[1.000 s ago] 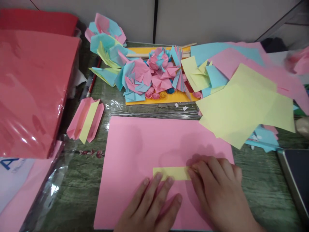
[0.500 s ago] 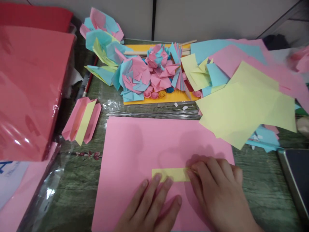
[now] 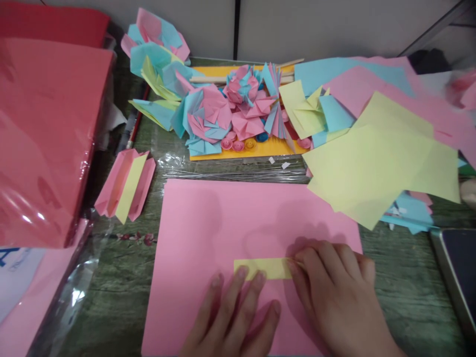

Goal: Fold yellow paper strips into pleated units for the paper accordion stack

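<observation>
A narrow yellow paper strip (image 3: 273,268) lies across a pink paper sheet (image 3: 193,228). My left hand (image 3: 238,312) rests with spread fingers, two fingertips pressing on the strip's left part. At the strip's other end, my right hand (image 3: 334,287) is closed, thumb and forefinger pinching the paper there; that end is hidden under the fingers. To the left lies a folded pink paper piece (image 3: 111,186) with a yellow strip (image 3: 132,188) laid along it.
Folded paper flowers (image 3: 210,114) crowd an orange board (image 3: 267,148) at the back. Thin wires (image 3: 238,175) lie before it. Loose yellow sheets (image 3: 368,158) overlap the pink sheet's far right corner. Red paper packs (image 3: 48,139) stand left; a dark-screened device (image 3: 459,272) sits right.
The left forefinger and little-finger side have shifted slightly, with one fingertip lifting a little. The right hand's pinch and the yellow strip stay in place.
</observation>
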`<state>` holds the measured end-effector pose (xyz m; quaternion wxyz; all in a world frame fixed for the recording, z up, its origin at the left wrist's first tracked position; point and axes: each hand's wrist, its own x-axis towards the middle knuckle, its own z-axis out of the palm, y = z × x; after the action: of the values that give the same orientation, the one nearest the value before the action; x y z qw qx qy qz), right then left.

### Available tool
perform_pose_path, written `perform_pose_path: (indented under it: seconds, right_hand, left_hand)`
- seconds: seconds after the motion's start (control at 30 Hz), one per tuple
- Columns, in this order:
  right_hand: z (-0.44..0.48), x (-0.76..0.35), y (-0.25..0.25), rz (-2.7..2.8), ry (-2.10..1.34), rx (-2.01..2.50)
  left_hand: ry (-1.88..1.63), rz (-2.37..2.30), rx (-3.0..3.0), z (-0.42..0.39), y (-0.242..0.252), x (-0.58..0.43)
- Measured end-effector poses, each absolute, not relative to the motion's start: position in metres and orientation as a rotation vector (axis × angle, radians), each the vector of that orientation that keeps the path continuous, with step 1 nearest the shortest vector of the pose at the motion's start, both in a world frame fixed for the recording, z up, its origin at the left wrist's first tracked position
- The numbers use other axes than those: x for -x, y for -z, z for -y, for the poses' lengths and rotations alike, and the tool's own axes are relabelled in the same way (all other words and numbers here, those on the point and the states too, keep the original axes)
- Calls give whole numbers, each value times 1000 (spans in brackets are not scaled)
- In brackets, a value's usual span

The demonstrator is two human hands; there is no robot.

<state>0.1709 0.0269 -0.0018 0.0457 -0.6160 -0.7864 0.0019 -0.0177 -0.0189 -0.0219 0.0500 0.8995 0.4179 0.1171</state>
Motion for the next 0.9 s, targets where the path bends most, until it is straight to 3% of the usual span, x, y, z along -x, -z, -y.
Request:
perform_pose_path:
  seconds: [0.9]
  right_hand:
    - [-23, -175, -9, 2292, -23, 1994]
  left_hand:
    - [-159, -1278, -2859, 15, 13, 13]
